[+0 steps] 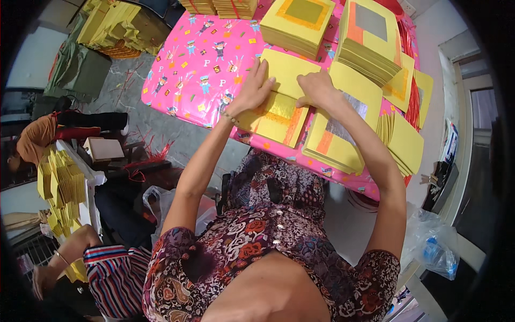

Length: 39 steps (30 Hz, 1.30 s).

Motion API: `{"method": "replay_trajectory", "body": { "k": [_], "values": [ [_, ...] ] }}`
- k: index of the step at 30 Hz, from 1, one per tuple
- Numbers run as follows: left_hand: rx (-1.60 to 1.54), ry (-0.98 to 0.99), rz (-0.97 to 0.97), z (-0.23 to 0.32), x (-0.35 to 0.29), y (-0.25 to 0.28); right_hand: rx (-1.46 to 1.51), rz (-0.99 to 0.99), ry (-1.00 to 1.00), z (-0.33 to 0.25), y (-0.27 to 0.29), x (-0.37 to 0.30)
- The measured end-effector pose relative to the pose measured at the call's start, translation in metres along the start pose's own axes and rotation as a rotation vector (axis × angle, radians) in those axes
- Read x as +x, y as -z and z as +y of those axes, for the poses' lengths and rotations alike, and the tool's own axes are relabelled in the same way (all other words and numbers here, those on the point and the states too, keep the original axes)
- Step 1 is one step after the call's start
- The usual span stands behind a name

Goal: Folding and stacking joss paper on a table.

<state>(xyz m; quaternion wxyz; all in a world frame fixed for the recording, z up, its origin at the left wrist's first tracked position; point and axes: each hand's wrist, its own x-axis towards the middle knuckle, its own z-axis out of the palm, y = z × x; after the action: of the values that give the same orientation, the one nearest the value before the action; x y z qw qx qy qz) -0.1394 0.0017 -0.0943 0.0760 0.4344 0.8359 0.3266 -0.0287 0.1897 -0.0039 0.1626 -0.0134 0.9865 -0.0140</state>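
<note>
A yellow paper sheet (287, 70) with its far part folded over lies before me on the pink table. Its near part shows a gold foil square (279, 107) bordered in orange. My left hand (255, 92) rests on the sheet's left side, fingers stretched out and apart. At the right end of the fold, my right hand (320, 92) is closed, its curled fingers and thumb against the paper edge. Under my right forearm sits a stack of yellow sheets with silver foil (335, 131). Folded yellow papers (405, 145) fan out to its right.
Tall stacks of yellow paper (295, 24) and foil-squared paper (370, 51) stand at the back of the pink tablecloth (188, 70). Red strings (412, 107) hang at the right. A co-worker in a striped garment (115, 279) sits at lower left beside folded yellow papers (61, 180).
</note>
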Motion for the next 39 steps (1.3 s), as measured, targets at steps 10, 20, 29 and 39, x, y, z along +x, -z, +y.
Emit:
{"method": "replay_trajectory", "body": {
  "k": [10, 20, 29, 39],
  "values": [
    [-0.386, 0.330, 0.211, 0.019, 0.000, 0.045, -0.101, 0.346, 0.111, -0.005, -0.020, -0.010],
    [-0.973, 0.570, 0.169, 0.032, 0.020, 0.022, -0.238, 0.396, 0.103, -0.023, -0.014, -0.026],
    [-0.933, 0.480, 0.350, -0.050, -0.023, 0.097, 0.173, 0.528, 0.117, -0.053, 0.008, -0.069],
    [-0.800, 0.604, 0.341, -0.122, -0.056, 0.105, 0.242, 0.330, 0.241, -0.086, -0.023, -0.077]
  ]
}}
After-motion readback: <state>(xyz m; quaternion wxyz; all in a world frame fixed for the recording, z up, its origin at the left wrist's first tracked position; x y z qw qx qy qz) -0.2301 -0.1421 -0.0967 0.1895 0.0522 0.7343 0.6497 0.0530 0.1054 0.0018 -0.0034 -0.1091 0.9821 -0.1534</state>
